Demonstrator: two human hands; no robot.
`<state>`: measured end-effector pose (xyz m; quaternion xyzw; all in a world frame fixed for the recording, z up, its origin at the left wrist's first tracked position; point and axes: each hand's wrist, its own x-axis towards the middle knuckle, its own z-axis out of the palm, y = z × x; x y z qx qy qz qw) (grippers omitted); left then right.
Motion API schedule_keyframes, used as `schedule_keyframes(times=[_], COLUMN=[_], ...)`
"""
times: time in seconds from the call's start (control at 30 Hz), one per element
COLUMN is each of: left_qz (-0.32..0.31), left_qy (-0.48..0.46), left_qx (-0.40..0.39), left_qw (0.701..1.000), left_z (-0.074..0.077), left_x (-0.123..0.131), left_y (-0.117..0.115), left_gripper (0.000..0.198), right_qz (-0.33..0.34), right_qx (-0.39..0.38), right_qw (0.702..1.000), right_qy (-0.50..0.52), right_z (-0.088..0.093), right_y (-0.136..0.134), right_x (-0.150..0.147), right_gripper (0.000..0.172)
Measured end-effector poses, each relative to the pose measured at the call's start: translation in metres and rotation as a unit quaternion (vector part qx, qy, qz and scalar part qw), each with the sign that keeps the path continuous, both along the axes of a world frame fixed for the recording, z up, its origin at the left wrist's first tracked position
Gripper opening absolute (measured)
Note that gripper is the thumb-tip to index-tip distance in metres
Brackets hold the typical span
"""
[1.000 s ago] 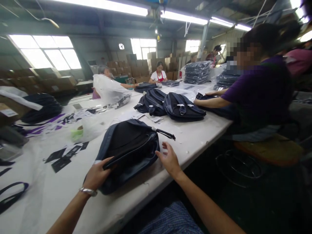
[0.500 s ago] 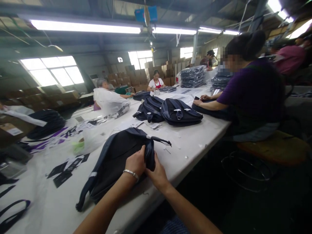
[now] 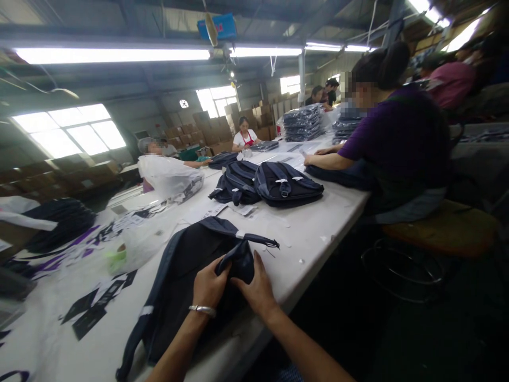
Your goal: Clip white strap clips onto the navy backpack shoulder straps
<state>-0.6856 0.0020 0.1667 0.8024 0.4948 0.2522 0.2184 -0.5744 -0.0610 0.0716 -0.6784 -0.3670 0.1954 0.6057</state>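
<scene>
Holding a fold of the dark blue backpack point(image 3: 186, 276), the left hand point(image 3: 209, 286) has its fingers closed tight on the cloth. A silver bracelet point(image 3: 202, 309) sits on that wrist. The right hand point(image 3: 257, 289) is just beside it, fingers pinched on the same bunched bit of bag. The backpack lies flat on the white table point(image 3: 310, 233), near the front edge. Its thin black strap point(image 3: 260, 240) sticks out to the right. More backpacks point(image 3: 270, 183) lie farther along the table. A person in a purple shirt point(image 3: 393, 143) sits near them.
</scene>
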Motion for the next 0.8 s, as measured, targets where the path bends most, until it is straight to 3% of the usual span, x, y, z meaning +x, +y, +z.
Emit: schedule_keyframes(times=[0.07, 0.2, 0.37, 0.5, 0.6, 0.67, 0.8], left_qz=[-0.001, -0.004, -0.019, -0.047, -0.15, -0.216, -0.234], left_qy=[0.016, 0.06, 0.134, 0.209, 0.224, 0.252, 0.269], left_qx=[0.012, 0.035, 0.049, 0.09, 0.195, 0.211, 0.16], left_qw=[1.0, 0.998, 0.99, 0.973, 0.943, 0.92, 0.921], left_z=[-0.002, -0.006, -0.005, 0.004, 0.012, 0.018, 0.023], left_x=[0.002, 0.003, 0.001, 0.008, 0.025, 0.038, 0.048], left_y=[-0.003, -0.007, -0.007, -0.011, -0.011, -0.007, 0.008], left_gripper=[0.033, 0.037, 0.037, 0.038, 0.061, 0.067, 0.043], right_qz=[0.012, 0.028, 0.007, -0.006, 0.003, 0.002, -0.008], right_qx=[0.005, 0.025, 0.06, 0.083, 0.091, 0.089, 0.099], right_qw=[1.0, 0.999, 0.996, 0.99, 0.988, 0.989, 0.987], right_qy=[-0.014, -0.005, 0.065, 0.116, 0.123, 0.122, 0.128], right_z=[0.006, 0.015, 0.013, 0.008, 0.006, 0.006, 0.001], right_y=[0.001, -0.001, -0.001, 0.002, 0.003, 0.002, 0.002], right_x=[0.002, 0.004, -0.003, -0.007, -0.006, -0.004, 0.0], right_gripper=[0.089, 0.058, 0.034, 0.032, 0.04, 0.042, 0.041])
